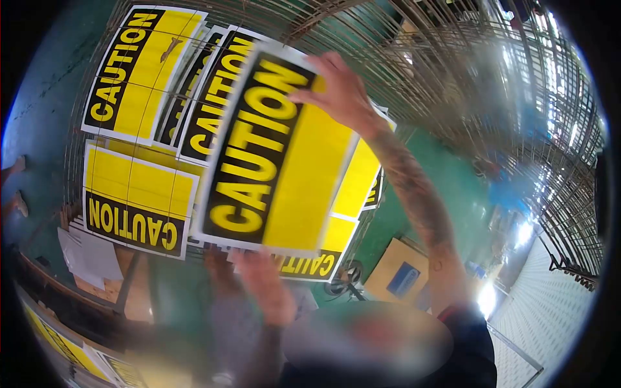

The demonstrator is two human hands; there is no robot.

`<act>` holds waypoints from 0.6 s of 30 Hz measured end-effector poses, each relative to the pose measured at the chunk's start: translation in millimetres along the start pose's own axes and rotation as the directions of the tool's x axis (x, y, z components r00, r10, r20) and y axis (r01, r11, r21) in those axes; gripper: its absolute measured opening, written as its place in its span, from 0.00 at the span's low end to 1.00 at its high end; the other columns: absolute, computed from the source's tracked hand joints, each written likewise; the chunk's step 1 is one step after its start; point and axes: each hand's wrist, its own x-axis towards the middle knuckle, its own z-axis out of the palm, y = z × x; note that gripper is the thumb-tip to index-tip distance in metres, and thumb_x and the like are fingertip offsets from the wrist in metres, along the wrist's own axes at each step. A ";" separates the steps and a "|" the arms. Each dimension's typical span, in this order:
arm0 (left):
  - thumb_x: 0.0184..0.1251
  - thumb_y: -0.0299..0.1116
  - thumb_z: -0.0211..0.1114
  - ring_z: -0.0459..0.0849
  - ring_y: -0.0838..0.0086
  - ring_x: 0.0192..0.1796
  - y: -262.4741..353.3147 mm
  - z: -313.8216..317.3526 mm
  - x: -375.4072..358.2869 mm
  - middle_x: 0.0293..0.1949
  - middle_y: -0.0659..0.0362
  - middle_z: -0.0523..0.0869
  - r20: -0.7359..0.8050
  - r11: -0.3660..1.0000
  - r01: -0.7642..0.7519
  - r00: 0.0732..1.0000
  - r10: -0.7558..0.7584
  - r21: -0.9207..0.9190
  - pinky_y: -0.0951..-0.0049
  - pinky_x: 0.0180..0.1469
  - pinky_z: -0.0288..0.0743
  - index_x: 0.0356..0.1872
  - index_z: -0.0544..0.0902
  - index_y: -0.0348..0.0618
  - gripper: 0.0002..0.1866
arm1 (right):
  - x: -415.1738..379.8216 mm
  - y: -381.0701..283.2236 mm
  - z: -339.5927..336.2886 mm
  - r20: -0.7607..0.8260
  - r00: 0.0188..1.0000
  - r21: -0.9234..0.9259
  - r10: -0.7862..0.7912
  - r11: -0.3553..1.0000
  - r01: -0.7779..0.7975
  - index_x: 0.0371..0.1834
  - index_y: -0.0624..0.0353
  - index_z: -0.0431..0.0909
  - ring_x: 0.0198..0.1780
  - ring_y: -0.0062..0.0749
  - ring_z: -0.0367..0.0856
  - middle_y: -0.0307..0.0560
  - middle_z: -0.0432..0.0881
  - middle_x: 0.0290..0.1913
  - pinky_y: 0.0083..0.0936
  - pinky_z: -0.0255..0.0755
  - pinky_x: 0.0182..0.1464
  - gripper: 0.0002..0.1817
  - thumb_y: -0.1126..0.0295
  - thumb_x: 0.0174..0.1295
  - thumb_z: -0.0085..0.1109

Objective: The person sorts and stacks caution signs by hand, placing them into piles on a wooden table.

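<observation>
A yellow and black caution sign (301, 184) is tilted over the other signs, its surface blurred. My right hand (339, 94) is closed on its upper right corner, thumb across the front face. At the sign's lower edge is my left hand (265, 284), its fingertips right at the border and smeared by motion. Behind the held sign, another caution sign (200, 126) lies partly covered on the wire rack. One more caution sign (142, 197) faces the other way at lower left. Farther up, a caution sign (168, 48) lies under thin wires.
Stacked wire racks (440, 64) fill the upper right. A cardboard box (396, 268) with a blue label sits on the green floor (446, 165). White sheets (87, 255) lie at lower left, above more yellow signs (68, 343). A person's feet (18, 204) show at the far left.
</observation>
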 end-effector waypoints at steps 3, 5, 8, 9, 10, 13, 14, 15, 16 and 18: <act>0.84 0.37 0.57 0.79 0.65 0.71 -64.3 56.9 -28.6 0.77 0.58 0.70 -0.231 0.832 0.447 0.892 -0.389 0.328 0.53 0.70 0.77 0.87 0.48 0.55 0.38 | -68.3 78.5 -14.5 0.076 0.997 -0.010 0.029 1.000 -0.028 0.67 0.60 0.80 0.65 0.51 0.79 0.54 0.78 0.60 0.42 0.75 0.67 0.44 0.45 0.52 0.84; 0.83 0.32 0.56 0.79 0.65 0.71 -114.1 74.8 -29.6 0.77 0.57 0.70 -0.280 0.732 0.618 0.785 -0.552 0.288 0.56 0.69 0.75 0.87 0.47 0.52 0.39 | -101.0 128.4 -19.9 0.099 0.992 -0.062 0.074 0.996 -0.068 0.71 0.59 0.77 0.69 0.51 0.77 0.53 0.78 0.65 0.43 0.72 0.72 0.47 0.48 0.50 0.84; 0.80 0.29 0.58 0.71 0.58 0.78 -186.4 66.8 -15.9 0.80 0.47 0.64 -0.199 0.806 0.475 0.880 -0.431 0.353 0.58 0.77 0.67 0.86 0.46 0.41 0.41 | -136.7 193.2 -8.4 0.131 0.975 -0.060 0.178 0.983 -0.171 0.77 0.59 0.72 0.72 0.57 0.74 0.56 0.77 0.70 0.48 0.68 0.75 0.53 0.45 0.49 0.85; 0.79 0.29 0.59 0.67 0.54 0.81 -206.4 58.1 -9.4 0.82 0.43 0.60 -0.128 0.837 0.378 0.925 -0.357 0.397 0.58 0.81 0.64 0.86 0.45 0.37 0.42 | -136.1 195.3 -6.1 0.133 0.970 -0.119 0.205 0.975 -0.190 0.77 0.59 0.72 0.71 0.58 0.74 0.57 0.77 0.70 0.48 0.68 0.75 0.54 0.45 0.49 0.85; 0.79 0.29 0.59 0.66 0.53 0.82 -216.5 53.9 -5.1 0.83 0.42 0.59 -0.132 0.831 0.370 0.928 -0.348 0.414 0.58 0.81 0.63 0.86 0.45 0.36 0.42 | -138.7 194.3 -5.3 0.138 0.962 -0.176 0.237 0.961 -0.212 0.77 0.60 0.72 0.71 0.59 0.74 0.58 0.78 0.70 0.49 0.68 0.75 0.54 0.44 0.49 0.85; 0.80 0.29 0.59 0.65 0.53 0.82 -231.8 35.6 4.9 0.82 0.39 0.60 -0.161 0.788 0.379 0.925 -0.345 0.486 0.60 0.82 0.61 0.85 0.46 0.32 0.42 | -145.9 193.2 -5.4 0.112 0.955 -0.313 0.273 0.922 -0.227 0.75 0.62 0.73 0.68 0.60 0.74 0.61 0.79 0.68 0.49 0.68 0.72 0.54 0.43 0.48 0.85; 0.80 0.30 0.59 0.66 0.53 0.82 -227.7 35.2 6.8 0.81 0.40 0.61 -0.150 0.779 0.376 0.925 -0.349 0.502 0.60 0.81 0.61 0.85 0.47 0.31 0.41 | -147.8 182.7 -12.7 0.054 0.970 -0.316 0.238 0.925 -0.210 0.73 0.63 0.74 0.67 0.60 0.74 0.61 0.80 0.67 0.48 0.69 0.71 0.53 0.42 0.48 0.85; 0.80 0.30 0.60 0.66 0.53 0.81 -218.2 39.9 8.3 0.81 0.40 0.62 -0.143 0.772 0.372 0.925 -0.351 0.515 0.60 0.81 0.62 0.84 0.47 0.30 0.41 | -153.9 172.2 -19.6 -0.054 0.981 -0.209 0.185 0.959 -0.192 0.67 0.65 0.78 0.65 0.59 0.77 0.62 0.82 0.62 0.49 0.70 0.69 0.48 0.44 0.48 0.85; 0.80 0.31 0.60 0.67 0.54 0.81 -213.2 40.5 9.4 0.80 0.40 0.63 -0.133 0.768 0.365 0.927 -0.350 0.526 0.60 0.80 0.62 0.84 0.48 0.30 0.41 | -159.9 168.9 -32.8 -0.047 0.974 -0.133 0.220 0.965 -0.224 0.64 0.66 0.79 0.63 0.58 0.80 0.62 0.83 0.59 0.48 0.72 0.66 0.45 0.47 0.49 0.86; 0.79 0.34 0.64 0.68 0.54 0.78 -223.2 33.5 4.3 0.76 0.41 0.64 -0.142 0.786 0.281 0.959 -0.244 0.551 0.59 0.78 0.64 0.81 0.53 0.31 0.39 | -166.5 101.9 -89.1 -0.070 0.963 -0.166 0.259 0.949 -0.268 0.66 0.65 0.78 0.59 0.53 0.84 0.60 0.84 0.56 0.43 0.76 0.62 0.40 0.57 0.53 0.85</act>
